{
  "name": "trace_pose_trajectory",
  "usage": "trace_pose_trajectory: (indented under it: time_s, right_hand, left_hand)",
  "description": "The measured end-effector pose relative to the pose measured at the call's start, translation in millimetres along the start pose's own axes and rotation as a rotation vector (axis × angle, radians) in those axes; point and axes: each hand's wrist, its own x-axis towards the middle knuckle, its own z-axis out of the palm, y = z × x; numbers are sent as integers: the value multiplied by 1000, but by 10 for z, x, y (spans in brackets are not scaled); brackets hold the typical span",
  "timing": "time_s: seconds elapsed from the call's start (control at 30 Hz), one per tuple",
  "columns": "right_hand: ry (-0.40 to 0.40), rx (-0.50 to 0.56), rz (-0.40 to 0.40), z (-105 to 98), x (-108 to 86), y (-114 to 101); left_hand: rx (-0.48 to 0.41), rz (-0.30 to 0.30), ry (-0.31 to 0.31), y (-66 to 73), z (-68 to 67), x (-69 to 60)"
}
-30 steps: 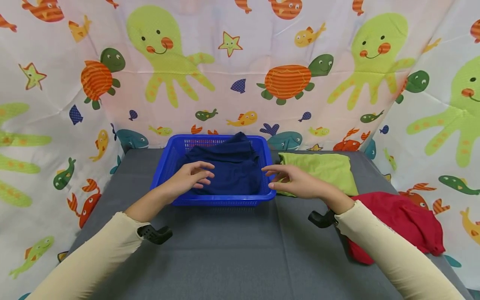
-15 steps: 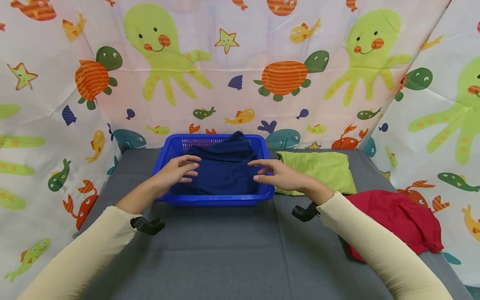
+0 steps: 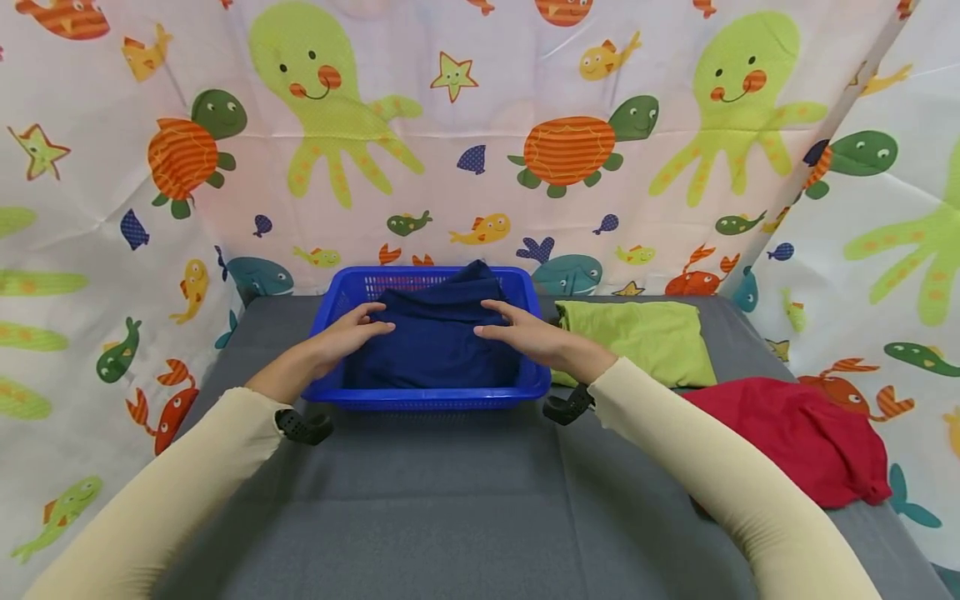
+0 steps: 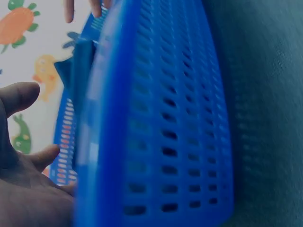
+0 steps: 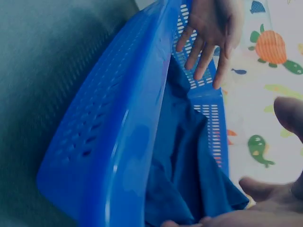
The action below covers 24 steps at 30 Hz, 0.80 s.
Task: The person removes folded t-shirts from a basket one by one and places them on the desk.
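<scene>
A blue plastic basket (image 3: 427, 399) with slotted sides stands on the grey-covered table, and a dark navy cloth (image 3: 438, 354) lies inside it, one folded corner rising at the back. My left hand (image 3: 339, 340) is over the basket's left side, thumb and fingers spread and holding nothing. Over the right side is my right hand (image 3: 534, 335), its fingers apart. In the right wrist view the right fingertips are low beside the cloth (image 5: 182, 156); whether they touch it I cannot tell. The left wrist view shows the left palm beside the basket's rim (image 4: 111, 123).
A folded lime-green cloth (image 3: 645, 333) lies right of the basket, partly behind the right hand. Nearer, a crumpled red cloth (image 3: 810, 442) is partly covered by the right sleeve (image 3: 697, 442). A curtain (image 3: 480, 175) printed with sea animals surrounds the table's back and sides.
Both hands have come in over the basket: the right has moved left and slightly up in the head view. Their fingers look more outstretched. The basket and cloths stay put.
</scene>
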Motion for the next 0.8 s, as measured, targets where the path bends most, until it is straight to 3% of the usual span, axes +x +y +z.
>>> trace_pose_trajectory:
  time_s: [0.1,0.2,0.4,0.5,0.63,0.8]
  right_hand:
    - [3,85,51,41,89,-20]
    - [27,98,105,90,149,-32]
    - [82,73,170,129,284,-16]
    - [59,84,190,107,328,-8]
    - [19,118,217,81,348,-5]
    - [-11,190,249,50,358,4]
  left_hand:
    - [1,-57,-16,-40,-10,55]
    - [20,-98,-36,-70,-16,88]
    - [122,-108,-23,-42,5,153]
    - [44,-143,-20,-21,6,184]
    - [-162,-193,-43,-24,-12,230]
    - [-225,-233,-54,-2,-10,263]
